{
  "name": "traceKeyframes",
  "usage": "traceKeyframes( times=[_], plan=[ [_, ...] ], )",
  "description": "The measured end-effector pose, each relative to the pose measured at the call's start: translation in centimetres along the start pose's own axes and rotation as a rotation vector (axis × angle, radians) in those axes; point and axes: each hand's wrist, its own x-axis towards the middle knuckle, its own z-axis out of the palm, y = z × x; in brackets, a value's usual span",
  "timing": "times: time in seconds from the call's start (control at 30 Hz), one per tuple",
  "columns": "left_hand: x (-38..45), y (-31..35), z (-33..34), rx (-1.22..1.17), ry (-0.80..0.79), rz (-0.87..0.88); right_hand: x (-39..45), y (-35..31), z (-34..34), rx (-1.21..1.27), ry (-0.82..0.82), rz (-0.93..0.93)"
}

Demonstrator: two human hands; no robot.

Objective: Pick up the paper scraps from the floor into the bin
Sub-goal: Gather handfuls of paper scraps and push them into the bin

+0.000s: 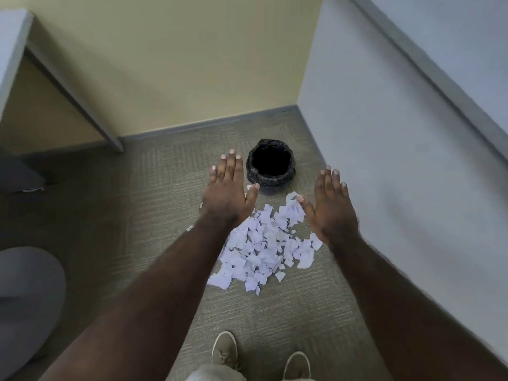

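A heap of white paper scraps (265, 247) lies on the grey carpet in front of me. Just beyond it stands a small round bin (270, 167) lined with a black bag, its mouth open upward. My left hand (229, 191) is stretched out flat, palm down, above the far left edge of the heap and beside the bin. My right hand (331, 206) is also flat with fingers extended, over the heap's right side. Both hands hold nothing. My forearms hide part of the heap's edges.
A pale wall (384, 160) runs close along the right, meeting a yellow wall (178, 64) in the corner behind the bin. A desk (68, 86) stands at the left, a grey rounded seat (27, 298) at the lower left. My shoes (224, 350) are at the bottom.
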Motion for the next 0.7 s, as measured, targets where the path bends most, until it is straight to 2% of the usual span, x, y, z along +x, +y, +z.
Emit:
traceKeyframes(
  times=[0.7],
  plan=[
    [2.9,-5.9,20.3,0.017,0.005,-0.030,1.6,1.4,21.0,-0.012,-0.044,-0.025]
  ],
)
